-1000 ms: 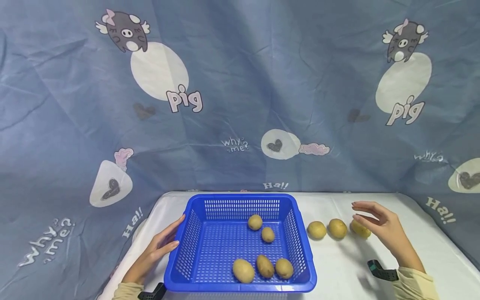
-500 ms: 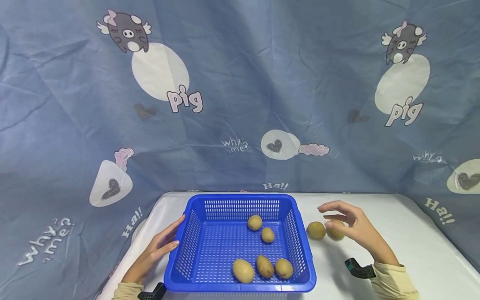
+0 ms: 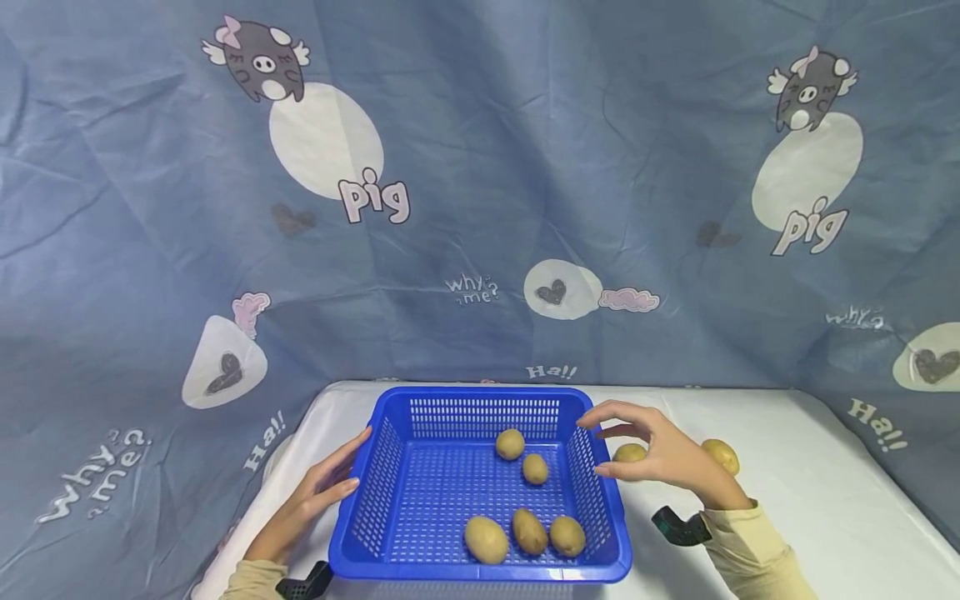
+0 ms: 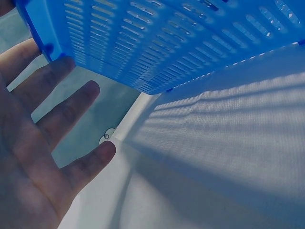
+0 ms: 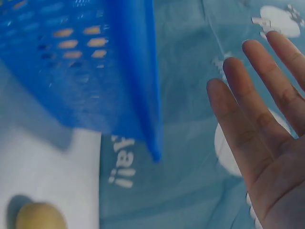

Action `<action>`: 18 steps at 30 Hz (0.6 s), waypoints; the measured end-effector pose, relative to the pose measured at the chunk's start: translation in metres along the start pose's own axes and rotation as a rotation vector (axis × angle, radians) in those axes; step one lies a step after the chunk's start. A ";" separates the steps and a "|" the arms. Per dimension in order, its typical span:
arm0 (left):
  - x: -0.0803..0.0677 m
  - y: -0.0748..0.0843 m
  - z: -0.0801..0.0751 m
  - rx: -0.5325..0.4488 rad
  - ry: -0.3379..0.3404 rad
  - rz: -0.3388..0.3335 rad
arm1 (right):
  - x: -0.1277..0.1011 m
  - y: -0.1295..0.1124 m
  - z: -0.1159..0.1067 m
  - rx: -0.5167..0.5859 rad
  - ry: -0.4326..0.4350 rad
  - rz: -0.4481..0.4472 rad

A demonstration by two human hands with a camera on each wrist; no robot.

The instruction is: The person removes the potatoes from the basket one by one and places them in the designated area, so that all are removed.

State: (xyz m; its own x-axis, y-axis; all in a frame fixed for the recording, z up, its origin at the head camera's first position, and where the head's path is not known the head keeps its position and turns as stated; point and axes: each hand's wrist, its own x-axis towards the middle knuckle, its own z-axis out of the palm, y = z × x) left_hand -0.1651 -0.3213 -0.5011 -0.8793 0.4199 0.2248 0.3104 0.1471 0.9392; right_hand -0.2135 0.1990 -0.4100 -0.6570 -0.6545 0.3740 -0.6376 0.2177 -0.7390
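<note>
L hand (image 3: pixel 309 498) open, touching L rim of basket (image 3: pixel 480 572); R hand (image 3: pixel 663 450) open, just off R rim. Prob best: hold evenly, keep lvl; potatoes (image 3: pixel 486 540) could roll.

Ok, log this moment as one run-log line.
blue perforated basket: five potatoes inside; left hand: at basket's left side; right hand: holding nothing, near basket's right side; white tabletop: two more potatoes visible
</note>
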 end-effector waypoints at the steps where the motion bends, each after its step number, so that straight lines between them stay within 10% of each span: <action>1: 0.000 0.000 0.000 -0.003 -0.002 0.003 | 0.004 -0.003 0.001 0.002 -0.014 -0.005; 18: 0.000 0.001 0.000 -0.039 -0.017 0.038 | 0.067 -0.027 0.047 -0.050 -0.340 -0.040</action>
State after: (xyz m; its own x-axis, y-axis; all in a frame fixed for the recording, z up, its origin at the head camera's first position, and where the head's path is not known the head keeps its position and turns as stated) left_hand -0.1647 -0.3216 -0.5007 -0.8605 0.4400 0.2566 0.3290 0.0955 0.9395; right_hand -0.2210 0.1157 -0.3908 -0.4646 -0.8653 0.1880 -0.6845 0.2162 -0.6962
